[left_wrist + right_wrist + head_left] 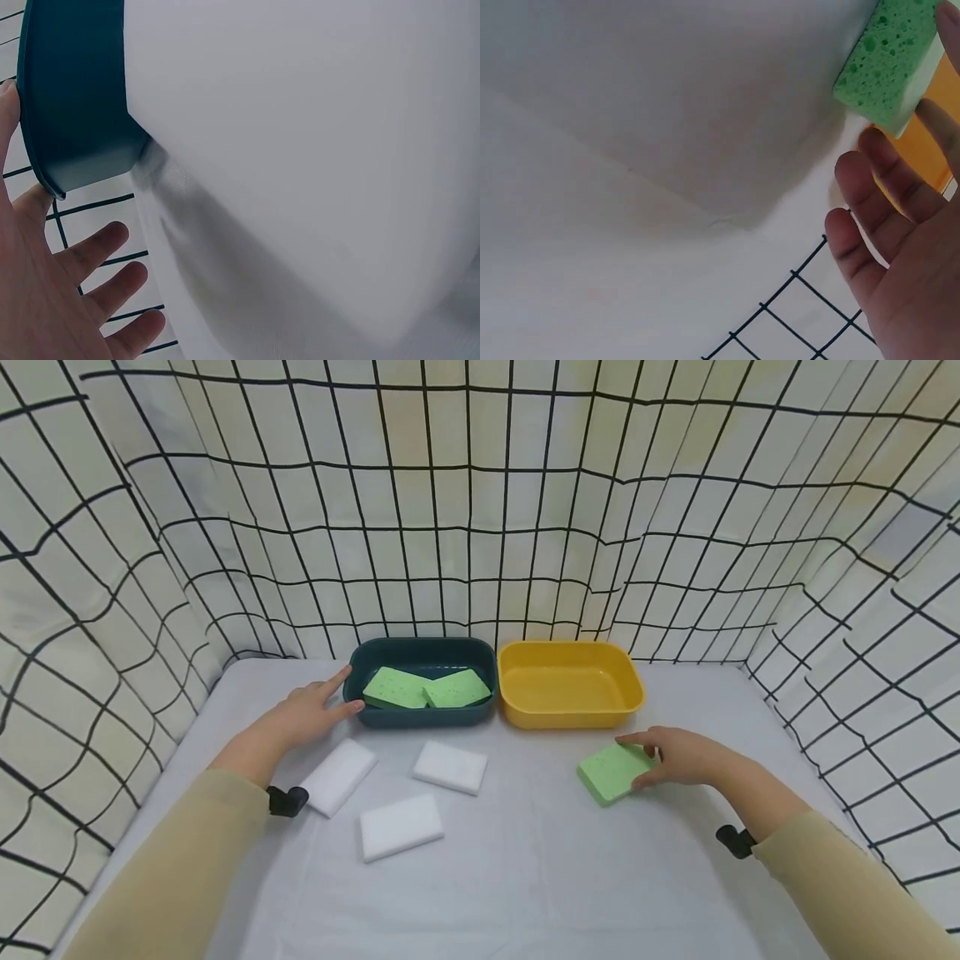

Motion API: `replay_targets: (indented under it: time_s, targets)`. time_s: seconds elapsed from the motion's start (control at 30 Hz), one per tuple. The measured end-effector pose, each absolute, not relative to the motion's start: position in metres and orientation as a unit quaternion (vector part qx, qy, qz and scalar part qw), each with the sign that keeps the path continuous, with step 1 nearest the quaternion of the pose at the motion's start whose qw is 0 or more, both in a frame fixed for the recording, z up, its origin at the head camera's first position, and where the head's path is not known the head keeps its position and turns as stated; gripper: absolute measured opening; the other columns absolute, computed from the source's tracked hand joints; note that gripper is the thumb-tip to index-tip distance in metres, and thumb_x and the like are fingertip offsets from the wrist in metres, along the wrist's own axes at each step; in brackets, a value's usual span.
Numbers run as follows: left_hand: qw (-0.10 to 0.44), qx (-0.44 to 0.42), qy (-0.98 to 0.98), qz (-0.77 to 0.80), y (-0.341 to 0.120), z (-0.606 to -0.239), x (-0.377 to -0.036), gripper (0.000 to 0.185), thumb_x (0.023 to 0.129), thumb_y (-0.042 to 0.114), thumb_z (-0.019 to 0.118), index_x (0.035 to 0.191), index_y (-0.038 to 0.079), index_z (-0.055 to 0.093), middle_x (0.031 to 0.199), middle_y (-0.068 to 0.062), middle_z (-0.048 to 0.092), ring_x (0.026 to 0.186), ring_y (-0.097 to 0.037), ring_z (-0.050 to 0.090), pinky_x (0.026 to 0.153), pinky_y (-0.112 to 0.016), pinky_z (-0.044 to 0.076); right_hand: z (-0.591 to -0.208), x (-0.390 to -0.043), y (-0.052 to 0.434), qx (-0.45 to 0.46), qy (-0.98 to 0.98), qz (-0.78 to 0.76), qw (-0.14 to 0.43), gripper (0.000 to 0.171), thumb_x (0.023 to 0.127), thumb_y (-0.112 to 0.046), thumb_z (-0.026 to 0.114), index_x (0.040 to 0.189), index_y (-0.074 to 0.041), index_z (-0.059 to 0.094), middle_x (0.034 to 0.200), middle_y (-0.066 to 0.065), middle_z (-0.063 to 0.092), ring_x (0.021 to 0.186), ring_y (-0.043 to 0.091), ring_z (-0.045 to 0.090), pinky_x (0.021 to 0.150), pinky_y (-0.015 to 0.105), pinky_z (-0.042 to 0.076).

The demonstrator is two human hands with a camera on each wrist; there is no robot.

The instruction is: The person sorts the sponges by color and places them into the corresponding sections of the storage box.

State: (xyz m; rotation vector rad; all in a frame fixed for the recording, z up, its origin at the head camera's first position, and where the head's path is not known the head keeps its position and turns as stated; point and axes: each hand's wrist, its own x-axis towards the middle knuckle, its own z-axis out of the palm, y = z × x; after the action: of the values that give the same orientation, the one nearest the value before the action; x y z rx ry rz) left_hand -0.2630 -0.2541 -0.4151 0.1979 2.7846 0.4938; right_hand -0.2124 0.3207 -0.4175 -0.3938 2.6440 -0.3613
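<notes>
My left hand (307, 710) rests at the left end of the dark teal tub (427, 718), thumb and index finger touching its rim. In the left wrist view its other fingers (120, 277) are spread away from the tub. Two green sponges (393, 687) lie inside, one overlapping the other. My right hand (678, 756) pinches another green sponge (611, 772) by its edges between thumb and index finger, just in front of the yellow tub (570, 720). The right wrist view shows this sponge (889, 64) tilted, its remaining fingers curved below it.
Three white sponge-like blocks lie on the white cloth: one (339, 777) below my left forearm's wrist, one (450, 767) in front of the teal tub, one (401, 827) nearer me. Black wire grid (487, 527) walls enclose the table at the back and sides.
</notes>
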Motion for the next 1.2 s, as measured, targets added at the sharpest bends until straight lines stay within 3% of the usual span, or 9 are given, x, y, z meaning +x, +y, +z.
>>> replay_targets:
  time_s: [0.2, 0.33, 0.67, 1.2]
  targets:
    - [0.157, 0.065, 0.969, 0.182, -0.254, -0.418, -0.264, 0.091, 0.094, 0.073, 0.038, 0.16, 0.026, -0.003, 0.156, -0.036, 0.014, 0.138, -0.062, 0.014, 0.104, -0.078, 0.018, -0.419, -0.208, 0.325, -0.162, 0.956, -0.14, 0.2, 0.072, 0.074, -0.054, 0.082, 0.139, -0.033, 0.059, 0.138, 0.006, 0.051, 0.106, 0.027, 0.055, 0.084, 0.044, 0.052]
    - [0.156, 0.064, 0.969, 0.181, -0.255, -0.419, -0.264, 0.091, 0.094, 0.073, 0.038, 0.16, 0.026, -0.004, 0.156, -0.036, 0.015, 0.138, -0.062, 0.014, 0.104, -0.078, 0.018, -0.418, -0.206, 0.323, -0.171, 0.954, -0.14, 0.205, 0.071, 0.076, -0.048, 0.083, 0.141, -0.033, 0.058, 0.149, 0.01, 0.044, 0.112, 0.029, 0.055, 0.092, 0.051, 0.05]
    - [0.152, 0.076, 0.97, 0.177, -0.254, -0.417, -0.262, 0.092, 0.094, 0.075, 0.036, 0.16, 0.025, -0.003, 0.156, -0.036, 0.017, 0.138, -0.062, 0.015, 0.104, -0.077, 0.019, -0.417, -0.203, 0.321, -0.176, 0.953, -0.13, 0.211, 0.071, 0.078, -0.038, 0.085, 0.143, -0.034, 0.055, 0.153, 0.009, 0.041, 0.112, 0.03, 0.057, 0.094, 0.054, 0.049]
    - [0.15, 0.075, 0.969, 0.181, -0.254, -0.415, -0.261, 0.09, 0.096, 0.072, 0.036, 0.161, 0.023, -0.002, 0.156, -0.035, 0.016, 0.139, -0.061, 0.014, 0.106, -0.076, 0.018, -0.416, -0.201, 0.319, -0.205, 0.959, -0.11, 0.163, 0.064, 0.077, -0.054, 0.08, 0.136, -0.033, 0.062, 0.141, 0.006, 0.053, 0.096, 0.022, 0.058, 0.081, 0.041, 0.052]
